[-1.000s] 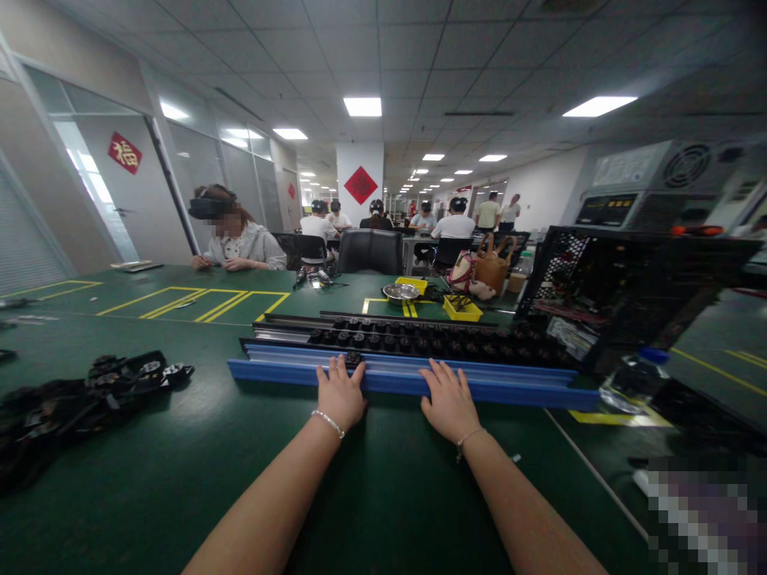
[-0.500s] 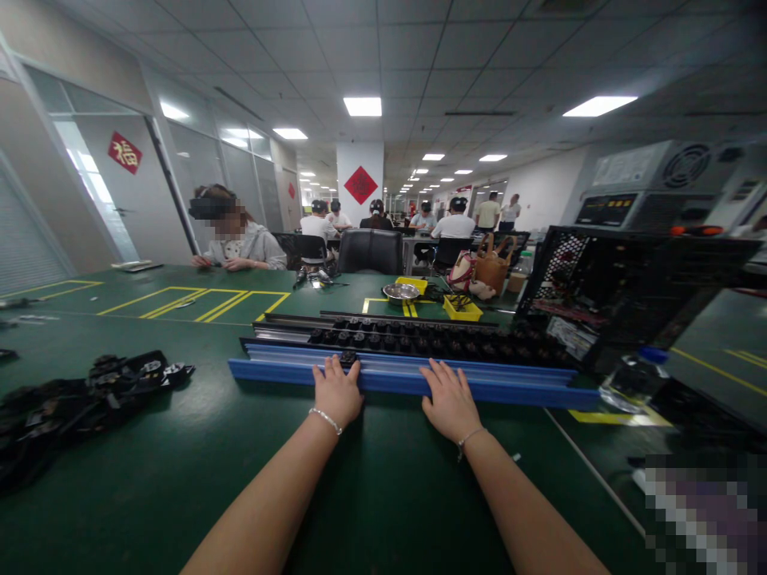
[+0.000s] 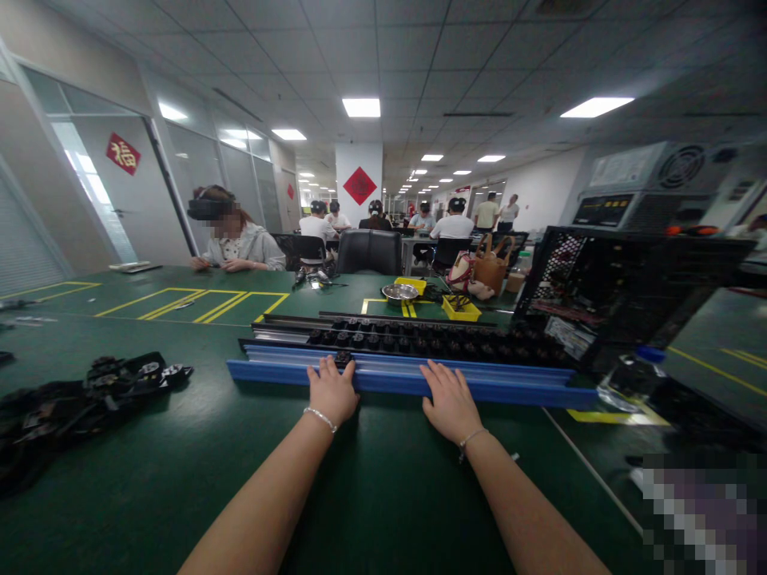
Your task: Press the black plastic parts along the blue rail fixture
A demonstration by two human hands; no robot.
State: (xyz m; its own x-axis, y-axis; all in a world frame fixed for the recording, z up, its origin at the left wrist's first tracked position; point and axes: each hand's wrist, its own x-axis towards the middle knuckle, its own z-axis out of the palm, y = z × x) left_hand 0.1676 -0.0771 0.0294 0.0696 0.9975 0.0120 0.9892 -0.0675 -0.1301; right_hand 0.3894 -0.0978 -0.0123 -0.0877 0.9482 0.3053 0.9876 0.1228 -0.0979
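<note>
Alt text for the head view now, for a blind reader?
Left hand and right hand rest on a blue rail on a green table, the left touching a black block. Rows of black parts lie behind; a bottle stands by the rail's right end.

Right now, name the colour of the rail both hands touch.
The rail is blue, clearest in the head view.

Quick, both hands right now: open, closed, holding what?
Left hand: fingers at the small black part on the blue rail; grip can't be told.
Right hand: open, palm down, fingers on the same rail.
</note>
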